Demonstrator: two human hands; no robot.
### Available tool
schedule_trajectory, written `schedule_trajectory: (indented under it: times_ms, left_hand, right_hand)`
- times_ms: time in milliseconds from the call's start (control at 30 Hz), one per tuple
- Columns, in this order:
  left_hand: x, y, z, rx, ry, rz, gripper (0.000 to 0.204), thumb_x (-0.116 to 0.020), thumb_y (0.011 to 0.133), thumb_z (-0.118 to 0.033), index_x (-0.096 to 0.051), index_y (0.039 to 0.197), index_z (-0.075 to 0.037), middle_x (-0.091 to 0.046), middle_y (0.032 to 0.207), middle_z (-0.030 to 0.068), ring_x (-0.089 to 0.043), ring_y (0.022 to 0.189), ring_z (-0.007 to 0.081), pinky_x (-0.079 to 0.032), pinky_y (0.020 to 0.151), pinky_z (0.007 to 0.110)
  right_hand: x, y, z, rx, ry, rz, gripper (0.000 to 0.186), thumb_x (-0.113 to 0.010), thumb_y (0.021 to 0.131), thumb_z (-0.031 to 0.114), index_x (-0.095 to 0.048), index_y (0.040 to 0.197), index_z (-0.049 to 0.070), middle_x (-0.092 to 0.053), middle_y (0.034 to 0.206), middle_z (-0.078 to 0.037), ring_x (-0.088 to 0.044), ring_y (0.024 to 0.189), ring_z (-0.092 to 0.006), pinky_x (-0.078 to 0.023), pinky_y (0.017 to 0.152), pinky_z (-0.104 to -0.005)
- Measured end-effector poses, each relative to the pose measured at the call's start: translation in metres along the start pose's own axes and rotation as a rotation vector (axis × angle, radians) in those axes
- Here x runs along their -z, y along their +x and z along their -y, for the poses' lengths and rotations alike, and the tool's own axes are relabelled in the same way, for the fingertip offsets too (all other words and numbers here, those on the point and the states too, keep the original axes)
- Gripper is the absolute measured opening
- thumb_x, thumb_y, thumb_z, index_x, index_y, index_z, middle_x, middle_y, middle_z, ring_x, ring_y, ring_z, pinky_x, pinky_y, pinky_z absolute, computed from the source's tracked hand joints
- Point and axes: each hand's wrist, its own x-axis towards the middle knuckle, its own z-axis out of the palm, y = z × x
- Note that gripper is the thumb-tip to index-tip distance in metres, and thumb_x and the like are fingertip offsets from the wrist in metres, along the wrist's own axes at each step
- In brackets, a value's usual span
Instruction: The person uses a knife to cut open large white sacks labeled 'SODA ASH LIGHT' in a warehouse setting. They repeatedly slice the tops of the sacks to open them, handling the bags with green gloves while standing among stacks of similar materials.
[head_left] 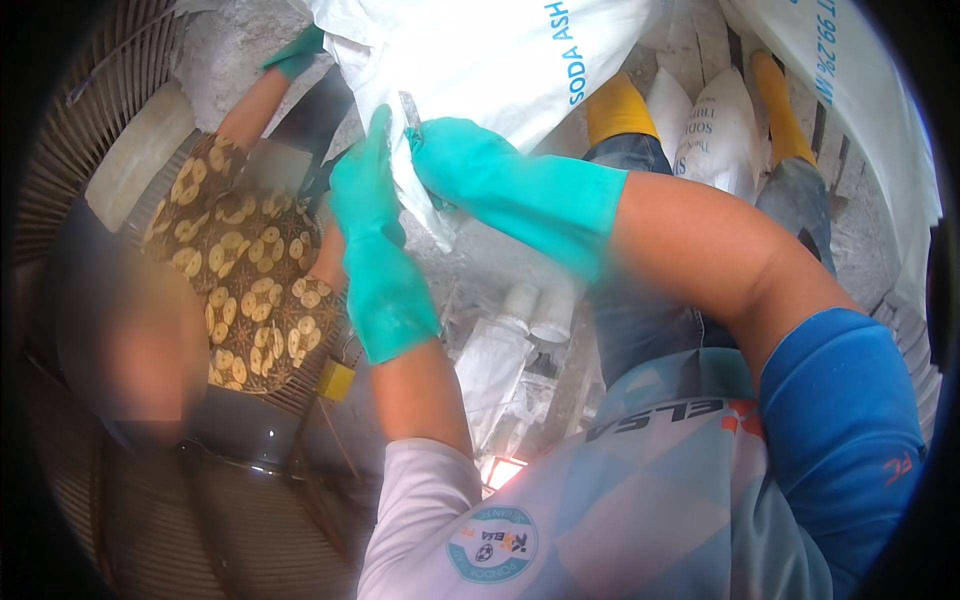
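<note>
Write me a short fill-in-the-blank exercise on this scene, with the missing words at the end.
1. The person's left hand and right hand are at the edge of a large sack whose main colour is ____.
2. The boots are coloured ____.
3. The co-worker's patterned shirt shows on the picture's ____ side.

Missing words: white; yellow; left.

At least three sacks (480, 75) and two yellow boots (620, 108) show.
</note>
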Motion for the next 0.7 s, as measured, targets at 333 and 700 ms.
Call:
schedule_trajectory:
  times_ms: [333, 700]
  left_hand:
    - [-0.032, 0.017, -0.033, 0.174, -0.150, -0.074, 0.046, -0.065, 0.100, -0.030, -0.063, 0.126, 0.008, -0.065, 0.091, 0.0047, -0.057, 0.076, 0.0151, -0.049, 0.070, 0.033]
    - [-0.018, 0.031, 0.088, -0.207, 0.408, 0.277, 0.063, -0.057, 0.094, -0.016, -0.035, 0.152, -0.001, -0.060, 0.131, 0.0177, -0.062, 0.110, 0.0271, -0.050, 0.094, 0.035]
  right_hand:
    - [0.005, 0.019, -0.043, 0.097, -0.083, 0.046, 0.038, -0.050, 0.100, 0.035, -0.070, 0.105, 0.003, -0.071, 0.095, -0.021, -0.071, 0.086, -0.0349, -0.055, 0.078, -0.0431]
    - [0.001, 0.008, -0.063, -0.126, 0.157, 0.030, 0.052, -0.037, 0.106, 0.042, -0.070, 0.097, 0.003, -0.071, 0.080, -0.017, -0.071, 0.076, -0.0308, -0.055, 0.073, -0.0433]
